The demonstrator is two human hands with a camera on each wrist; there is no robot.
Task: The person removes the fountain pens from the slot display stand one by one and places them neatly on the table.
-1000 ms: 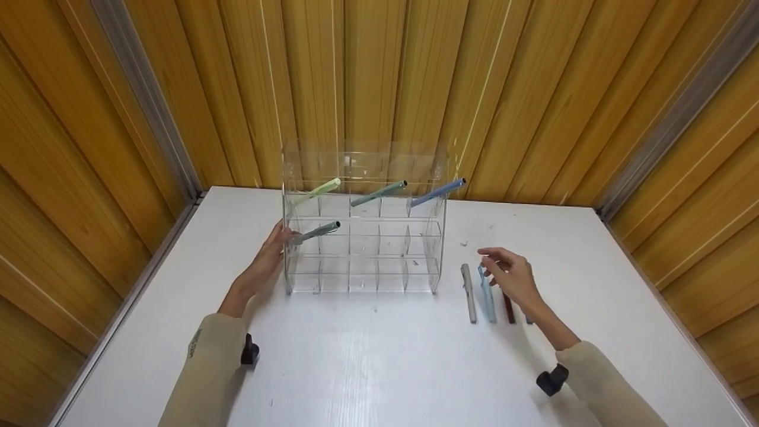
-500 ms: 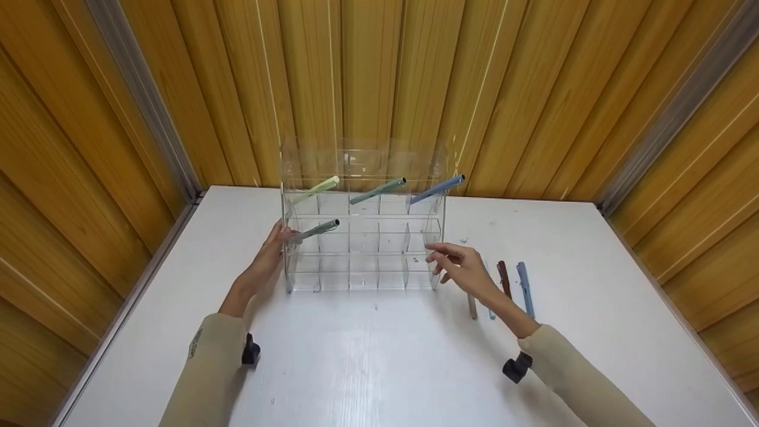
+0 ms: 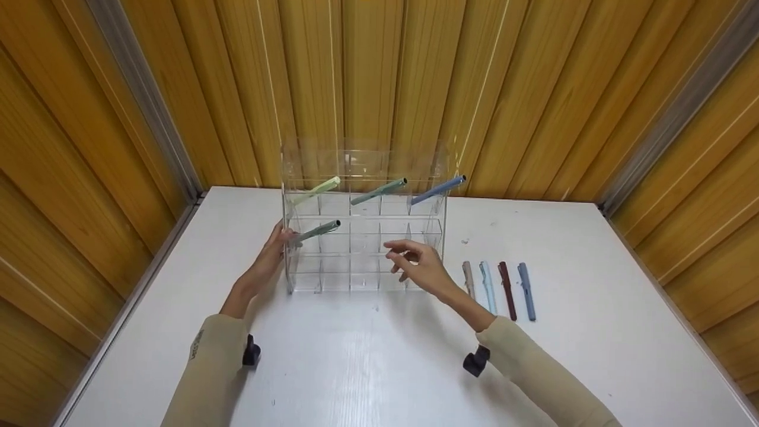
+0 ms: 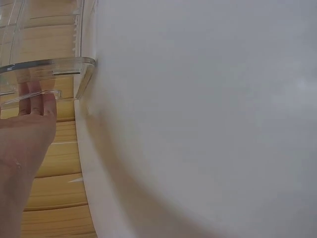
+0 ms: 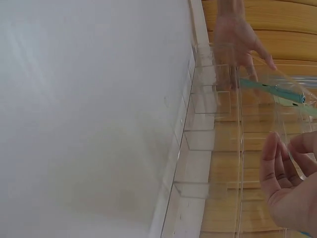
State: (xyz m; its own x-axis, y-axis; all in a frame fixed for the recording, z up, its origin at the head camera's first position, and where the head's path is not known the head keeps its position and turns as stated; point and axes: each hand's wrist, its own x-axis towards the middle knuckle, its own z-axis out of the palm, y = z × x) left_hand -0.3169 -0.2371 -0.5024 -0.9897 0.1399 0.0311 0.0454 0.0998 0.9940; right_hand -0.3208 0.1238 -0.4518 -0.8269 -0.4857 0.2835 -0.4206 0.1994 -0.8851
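Note:
A clear acrylic pen rack (image 3: pixel 363 274) with rows of compartments stands on the table. My left hand (image 3: pixel 265 261) rests against its left side, with straight fingers seen through the clear plastic in the left wrist view. In front of the rack's right half hovers my right hand (image 3: pixel 418 267), fingers loosely bent and nothing between them. A light green pen (image 3: pixel 317 190), a green pen (image 3: pixel 379 191) and a blue pen (image 3: pixel 439 190) lean in the top row. Below, a dark green pen (image 3: pixel 318 230) leans at the left of the middle row.
Right of the rack, a grey pen (image 3: pixel 468 279), a light blue pen (image 3: pixel 487 287), a dark red pen (image 3: pixel 507 290) and a slate-blue pen (image 3: pixel 526 292) lie side by side on the white table (image 3: pixel 344 367). Wood-patterned panels (image 3: pixel 379 77) enclose the back and sides.
My right hand has moved left from above the loose pens to the front of the rack, uncovering those pens. My left hand stays at the rack's side.

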